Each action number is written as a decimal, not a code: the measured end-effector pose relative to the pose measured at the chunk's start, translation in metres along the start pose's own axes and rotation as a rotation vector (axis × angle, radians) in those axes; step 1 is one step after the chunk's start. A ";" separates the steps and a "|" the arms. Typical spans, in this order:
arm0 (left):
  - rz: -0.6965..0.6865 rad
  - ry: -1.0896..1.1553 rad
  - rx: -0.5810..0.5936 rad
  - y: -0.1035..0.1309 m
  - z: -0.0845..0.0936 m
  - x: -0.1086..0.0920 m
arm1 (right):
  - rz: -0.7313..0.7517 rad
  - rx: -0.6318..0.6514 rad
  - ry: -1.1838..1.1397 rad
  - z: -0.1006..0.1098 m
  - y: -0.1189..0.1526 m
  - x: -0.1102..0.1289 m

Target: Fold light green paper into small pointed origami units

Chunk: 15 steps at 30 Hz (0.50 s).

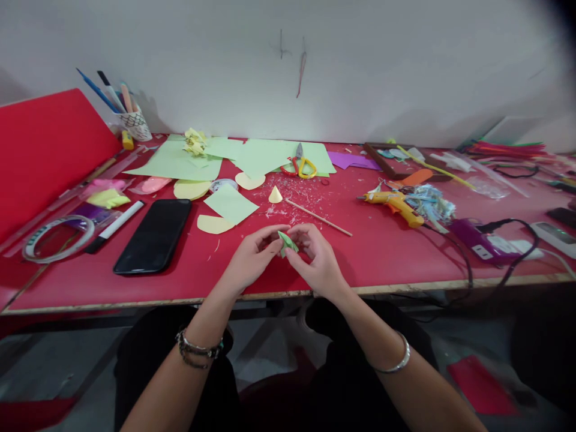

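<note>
A small folded piece of green paper (288, 242) is pinched between both hands above the front part of the red table (252, 282). My left hand (254, 258) grips it from the left, thumb in front and fingers curled behind. From the right, my right hand (315, 258) holds the same piece, its thumb against the lower edge. Just beyond the hands stand a small cream paper cone (275, 194) and a thin wooden stick (319, 217). A square of light green paper (231, 204) lies behind my left hand.
Left are a black phone (153, 236), a marker (114, 227) and a tape roll (58, 239). Scissors (299, 163) lie on green sheets (261, 157) at the back. A yellow glue gun (396, 204) and a purple power strip (479, 240) with cables sit right.
</note>
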<state>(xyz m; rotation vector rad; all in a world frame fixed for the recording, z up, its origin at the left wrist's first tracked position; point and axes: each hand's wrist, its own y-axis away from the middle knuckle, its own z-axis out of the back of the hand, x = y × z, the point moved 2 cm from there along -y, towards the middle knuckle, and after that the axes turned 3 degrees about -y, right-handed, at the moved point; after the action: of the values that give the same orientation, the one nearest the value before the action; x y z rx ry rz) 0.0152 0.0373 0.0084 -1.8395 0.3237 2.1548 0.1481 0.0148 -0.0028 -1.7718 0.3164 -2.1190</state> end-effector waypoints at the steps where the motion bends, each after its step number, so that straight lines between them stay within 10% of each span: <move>1: 0.006 0.002 -0.004 0.000 0.000 0.000 | -0.005 0.000 -0.024 0.000 0.000 0.000; 15: -0.004 0.085 -0.046 0.001 0.000 -0.001 | -0.045 0.041 -0.139 0.002 -0.003 -0.005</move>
<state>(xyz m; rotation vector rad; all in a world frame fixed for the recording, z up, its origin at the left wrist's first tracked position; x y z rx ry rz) 0.0152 0.0364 0.0097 -1.9591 0.2910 2.1015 0.1505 0.0193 -0.0059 -1.9076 0.1973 -2.0037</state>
